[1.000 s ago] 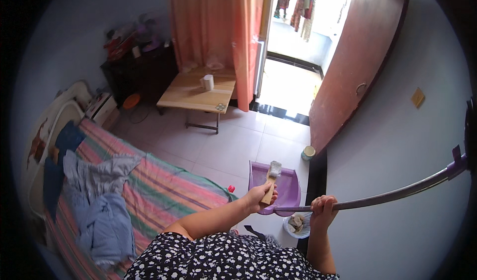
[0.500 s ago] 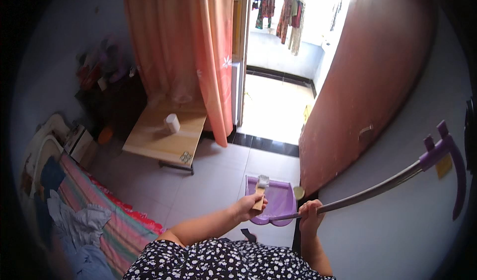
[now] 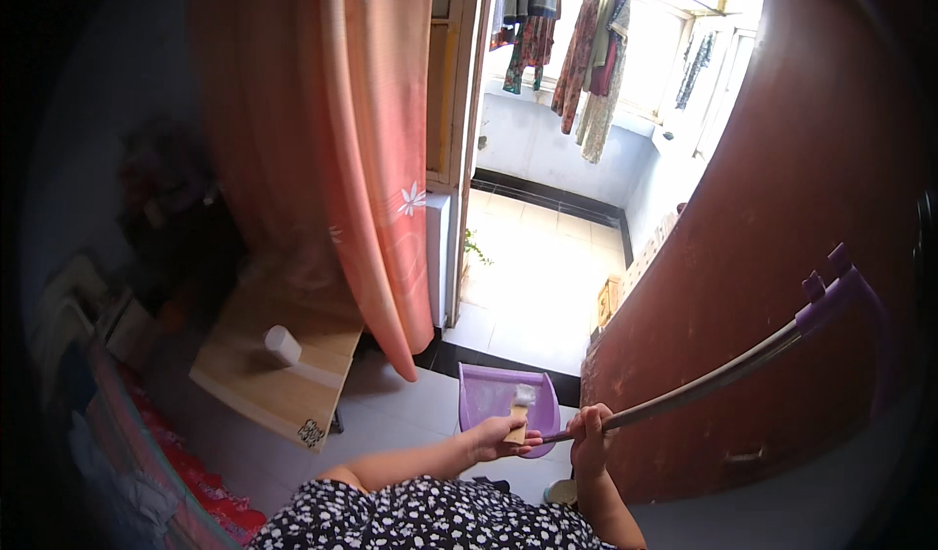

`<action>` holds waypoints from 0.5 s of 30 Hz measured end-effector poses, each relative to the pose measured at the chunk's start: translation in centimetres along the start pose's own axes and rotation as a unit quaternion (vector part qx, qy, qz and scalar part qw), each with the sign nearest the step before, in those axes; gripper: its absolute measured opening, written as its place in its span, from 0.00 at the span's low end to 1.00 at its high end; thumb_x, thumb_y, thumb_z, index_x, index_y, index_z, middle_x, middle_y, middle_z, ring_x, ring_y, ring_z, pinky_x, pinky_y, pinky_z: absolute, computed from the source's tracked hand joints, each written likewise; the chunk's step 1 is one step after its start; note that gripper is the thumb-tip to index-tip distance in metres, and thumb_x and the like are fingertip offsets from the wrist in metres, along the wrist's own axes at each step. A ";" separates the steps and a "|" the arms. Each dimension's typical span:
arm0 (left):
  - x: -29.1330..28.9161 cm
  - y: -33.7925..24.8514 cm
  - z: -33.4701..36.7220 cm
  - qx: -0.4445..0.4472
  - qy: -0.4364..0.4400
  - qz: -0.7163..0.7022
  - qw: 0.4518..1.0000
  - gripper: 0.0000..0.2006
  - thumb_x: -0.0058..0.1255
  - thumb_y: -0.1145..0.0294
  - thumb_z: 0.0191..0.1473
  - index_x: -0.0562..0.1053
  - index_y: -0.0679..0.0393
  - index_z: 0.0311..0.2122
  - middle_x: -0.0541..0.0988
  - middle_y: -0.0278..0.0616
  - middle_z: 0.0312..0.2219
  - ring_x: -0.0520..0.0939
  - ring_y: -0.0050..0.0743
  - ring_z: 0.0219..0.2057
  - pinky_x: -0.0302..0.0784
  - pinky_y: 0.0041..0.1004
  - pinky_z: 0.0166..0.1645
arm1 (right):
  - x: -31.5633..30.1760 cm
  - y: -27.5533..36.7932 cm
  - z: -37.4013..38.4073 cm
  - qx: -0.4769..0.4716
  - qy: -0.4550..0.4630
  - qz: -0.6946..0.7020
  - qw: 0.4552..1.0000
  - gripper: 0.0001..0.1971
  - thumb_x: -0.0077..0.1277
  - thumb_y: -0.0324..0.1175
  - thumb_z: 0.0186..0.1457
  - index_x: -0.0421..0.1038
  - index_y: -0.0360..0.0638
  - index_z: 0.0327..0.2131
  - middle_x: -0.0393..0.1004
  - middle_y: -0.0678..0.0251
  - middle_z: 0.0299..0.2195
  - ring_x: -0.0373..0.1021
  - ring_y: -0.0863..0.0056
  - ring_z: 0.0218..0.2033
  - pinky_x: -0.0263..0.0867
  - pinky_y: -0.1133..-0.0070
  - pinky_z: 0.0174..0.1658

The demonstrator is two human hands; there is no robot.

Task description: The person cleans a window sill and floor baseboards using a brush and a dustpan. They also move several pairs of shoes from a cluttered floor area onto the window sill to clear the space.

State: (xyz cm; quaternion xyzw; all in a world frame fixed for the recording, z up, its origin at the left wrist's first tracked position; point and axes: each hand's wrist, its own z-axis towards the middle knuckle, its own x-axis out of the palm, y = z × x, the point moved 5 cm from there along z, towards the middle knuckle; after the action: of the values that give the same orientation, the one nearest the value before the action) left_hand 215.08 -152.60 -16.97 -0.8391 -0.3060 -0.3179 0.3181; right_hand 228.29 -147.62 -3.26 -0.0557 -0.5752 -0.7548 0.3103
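Observation:
In my left hand [image 3: 496, 439] I grip a small brush [image 3: 518, 426] with a flat wooden handle and whitish bristles pointing away from me. Just beyond it a purple dustpan [image 3: 481, 394] hangs or rests low over the floor near the doorway; I cannot tell whether it touches. My right hand [image 3: 589, 435] is wrapped round the dustpan's long metal handle [image 3: 699, 381], close to the pan. The handle slopes up to the right and ends in a purple hooked grip [image 3: 829, 291]. My left fingertips lie close to the handle's lower end.
A low wooden table [image 3: 293, 384] with a white cup-like roll [image 3: 282, 346] stands at left, beside a pink curtain [image 3: 376, 169]. A reddish-brown door [image 3: 772, 208] is swung open at right. Clothes [image 3: 591, 62] hang beyond the doorway. A round container [image 3: 560, 492] stands near my right forearm.
The view has shifted toward the bright doorway. The dustpan now appears closer to the dark threshold, and my hands have come nearer each other. Both keep their hold.

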 end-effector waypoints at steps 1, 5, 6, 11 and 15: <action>0.6 -3.3 2.1 -0.004 0.009 0.020 1.000 0.17 0.33 0.62 0.61 0.59 0.63 0.49 0.70 0.52 0.45 0.75 0.45 0.45 0.78 0.35 0.40 | -0.3 -0.6 2.7 -0.008 -0.004 -0.001 1.000 0.17 0.48 0.39 0.57 0.58 0.45 0.19 0.57 0.75 0.12 0.53 0.86 0.13 0.51 0.85 0.17; 2.8 -11.9 10.1 -0.027 -0.030 0.063 0.997 0.18 0.33 0.61 0.61 0.61 0.64 0.48 0.70 0.51 0.45 0.77 0.45 0.43 0.78 0.37 0.42 | -1.9 -2.9 13.4 -0.013 -0.030 0.001 0.999 0.15 0.49 0.38 0.56 0.59 0.45 0.20 0.58 0.74 0.13 0.54 0.86 0.13 0.53 0.84 0.18; 2.9 -13.7 11.5 -0.039 -0.028 0.073 0.996 0.17 0.34 0.61 0.61 0.62 0.65 0.47 0.71 0.49 0.43 0.77 0.44 0.42 0.79 0.36 0.40 | -2.9 -4.0 15.6 -0.013 -0.042 0.001 0.999 0.15 0.49 0.38 0.56 0.59 0.44 0.20 0.58 0.74 0.13 0.54 0.86 0.13 0.53 0.85 0.18; 3.5 -21.3 22.7 -0.080 -0.026 0.055 0.995 0.16 0.36 0.59 0.59 0.66 0.61 0.44 0.74 0.45 0.39 0.80 0.42 0.38 0.81 0.36 0.36 | -7.1 -8.0 27.9 -0.034 -0.046 -0.001 0.998 0.14 0.50 0.38 0.55 0.60 0.44 0.21 0.58 0.74 0.13 0.53 0.86 0.13 0.52 0.85 0.18; 8.2 -31.5 30.5 -0.033 -0.023 0.066 0.997 0.14 0.35 0.61 0.60 0.66 0.59 0.43 0.73 0.47 0.39 0.79 0.44 0.40 0.80 0.39 0.39 | -10.8 -12.0 40.1 -0.032 -0.037 -0.043 0.998 0.14 0.49 0.37 0.56 0.60 0.45 0.20 0.59 0.74 0.13 0.52 0.86 0.13 0.51 0.84 0.19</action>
State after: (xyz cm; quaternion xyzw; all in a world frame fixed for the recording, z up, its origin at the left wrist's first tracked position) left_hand 207.93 -108.56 -18.47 -0.8744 -0.2470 -0.2868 0.3035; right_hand 219.67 -105.27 -4.70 -0.0689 -0.5640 -0.7828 0.2538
